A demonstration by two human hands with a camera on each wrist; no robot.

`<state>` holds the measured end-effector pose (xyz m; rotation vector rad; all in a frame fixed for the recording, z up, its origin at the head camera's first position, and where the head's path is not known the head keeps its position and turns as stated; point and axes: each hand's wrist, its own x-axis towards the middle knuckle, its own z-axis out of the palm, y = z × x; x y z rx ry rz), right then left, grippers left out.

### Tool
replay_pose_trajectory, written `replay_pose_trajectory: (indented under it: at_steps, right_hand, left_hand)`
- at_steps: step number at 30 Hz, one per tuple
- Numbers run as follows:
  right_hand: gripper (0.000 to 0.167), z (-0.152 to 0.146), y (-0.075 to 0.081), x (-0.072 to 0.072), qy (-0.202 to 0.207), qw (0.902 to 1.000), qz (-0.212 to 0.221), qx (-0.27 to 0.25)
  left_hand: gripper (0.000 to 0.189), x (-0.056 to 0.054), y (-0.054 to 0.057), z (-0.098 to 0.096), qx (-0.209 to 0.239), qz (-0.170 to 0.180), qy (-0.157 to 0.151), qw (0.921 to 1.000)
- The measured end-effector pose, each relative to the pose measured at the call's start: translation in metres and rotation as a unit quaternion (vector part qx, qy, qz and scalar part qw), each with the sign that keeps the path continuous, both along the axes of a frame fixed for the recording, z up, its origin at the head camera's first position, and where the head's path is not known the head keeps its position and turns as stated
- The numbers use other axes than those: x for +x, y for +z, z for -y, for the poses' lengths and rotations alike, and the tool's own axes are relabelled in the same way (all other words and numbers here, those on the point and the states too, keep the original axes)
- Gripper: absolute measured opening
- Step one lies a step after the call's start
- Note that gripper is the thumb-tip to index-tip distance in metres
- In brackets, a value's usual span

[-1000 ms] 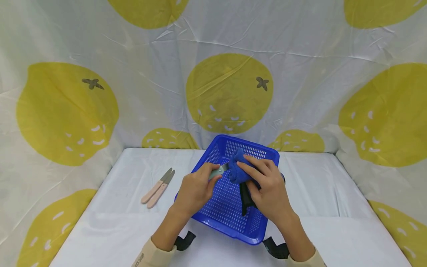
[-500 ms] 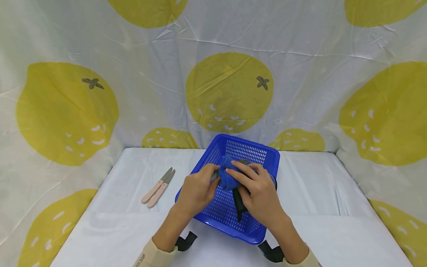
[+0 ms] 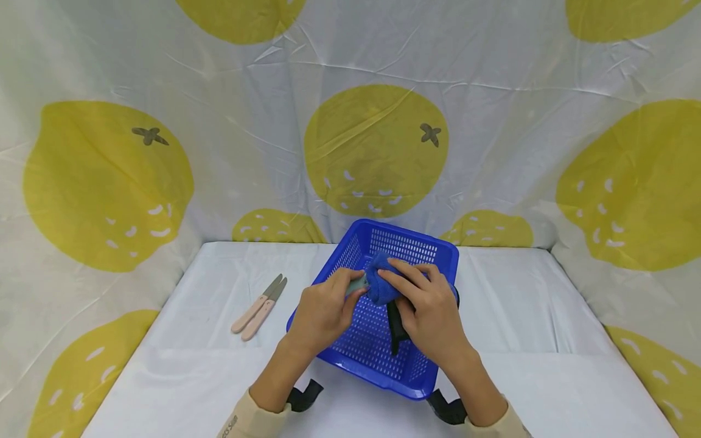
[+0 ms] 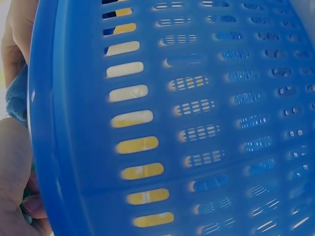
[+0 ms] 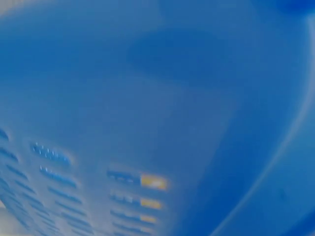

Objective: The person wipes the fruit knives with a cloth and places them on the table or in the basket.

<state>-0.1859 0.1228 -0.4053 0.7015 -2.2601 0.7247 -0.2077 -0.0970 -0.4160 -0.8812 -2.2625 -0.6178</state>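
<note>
Over the basket (image 3: pixel 356 377), my left hand (image 3: pixel 323 307) pinches the pale green handle of a small knife (image 3: pixel 357 285) between thumb and fingers. Folded over its blade is a blue cloth (image 3: pixel 380 289), gripped by my right hand (image 3: pixel 432 310); most of the blade is hidden. The left wrist view shows a bit of the cloth (image 4: pixel 17 93) past the basket wall (image 4: pixel 88 157). Only the blue basket wall (image 5: pixel 162 123), blurred, fills the right wrist view.
Two pink-handled knives (image 3: pixel 260 307) lie side by side on the white table covering (image 3: pixel 181 365), left of the basket. A black strap-like piece (image 3: pixel 395 325) hangs below my right hand. Behind stands a lemon-print curtain (image 3: pixel 493 152).
The cloth and my right hand slid left along the blade toward the handle, then back slightly to the right. My left hand keeps its pinch on the knife handle.
</note>
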Motion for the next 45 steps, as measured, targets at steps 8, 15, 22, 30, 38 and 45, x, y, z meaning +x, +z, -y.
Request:
replay_pose_trajectory:
  at_steps: [8, 15, 22, 30, 38, 45]
  right_hand:
    - [0.046, -0.013, 0.000, -0.006, -0.024, 0.9996, -0.012, -0.009]
    - [0.047, -0.026, -0.003, -0.011, -0.046, 0.9986, -0.017, -0.021]
    - [0.044, -0.038, 0.000, -0.017, -0.069, 0.9967, -0.037, -0.025]
    - [0.045, -0.041, 0.004, -0.012, -0.061, 0.9963, -0.029, -0.053]
    - [0.047, -0.024, 0.010, 0.001, -0.014, 0.9994, -0.017, -0.026]
    - [0.049, -0.007, 0.011, 0.008, 0.027, 0.9994, -0.022, -0.006]
  left_hand:
    - [0.027, 0.001, 0.003, 0.001, -0.003, 0.008, 0.005, 1.0000]
    - [0.027, 0.002, 0.001, 0.003, -0.001, 0.014, 0.005, 0.9999]
    - [0.027, -0.003, -0.002, 0.007, 0.015, 0.029, 0.010, 0.9994]
    - [0.027, -0.005, -0.002, 0.011, 0.022, 0.045, 0.017, 0.9986]
    - [0.027, -0.004, 0.000, 0.008, 0.019, 0.043, 0.015, 0.9988]
    - [0.026, -0.002, 0.001, 0.003, 0.012, 0.044, 0.011, 0.9989]
